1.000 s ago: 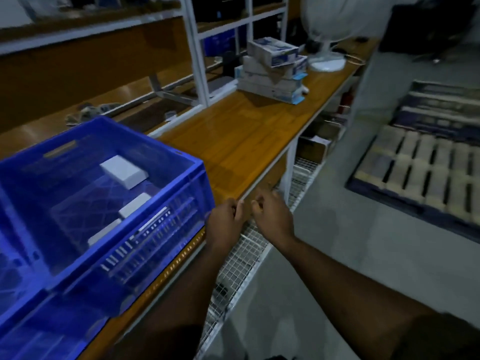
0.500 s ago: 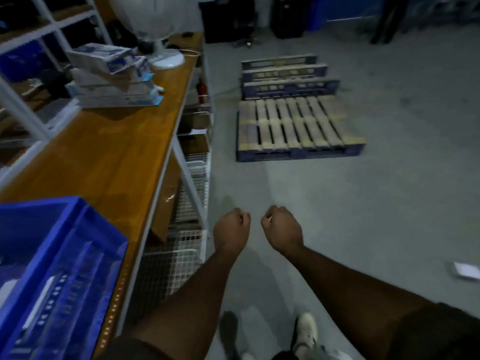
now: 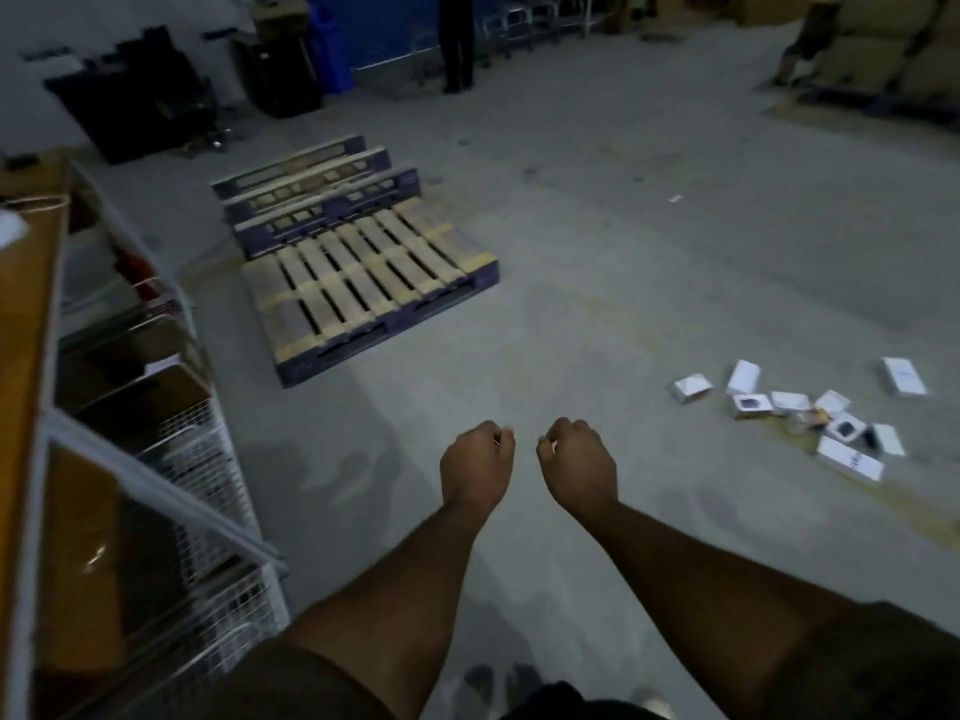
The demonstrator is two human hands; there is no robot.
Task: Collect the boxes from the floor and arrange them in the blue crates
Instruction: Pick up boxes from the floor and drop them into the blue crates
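Several small white boxes (image 3: 789,405) lie scattered on the grey concrete floor at the right, some tipped over or open. One more white box (image 3: 904,375) lies apart, further right. My left hand (image 3: 475,470) and my right hand (image 3: 576,467) are held out side by side over bare floor, fingers curled under, holding nothing. The boxes are well to the right of my right hand. No blue crate is in view.
A wooden pallet (image 3: 363,283) with blue edges lies ahead, more pallets stacked behind it. The wooden workbench (image 3: 26,304) and its wire shelves (image 3: 208,459) run along the left. A person (image 3: 457,39) stands far back; cardboard stacks (image 3: 872,49) fill the far right.
The view has swung right, away from the workbench and blue crate, which left the view. The scattered boxes on the floor came into sight. Both hands stayed curled and empty.
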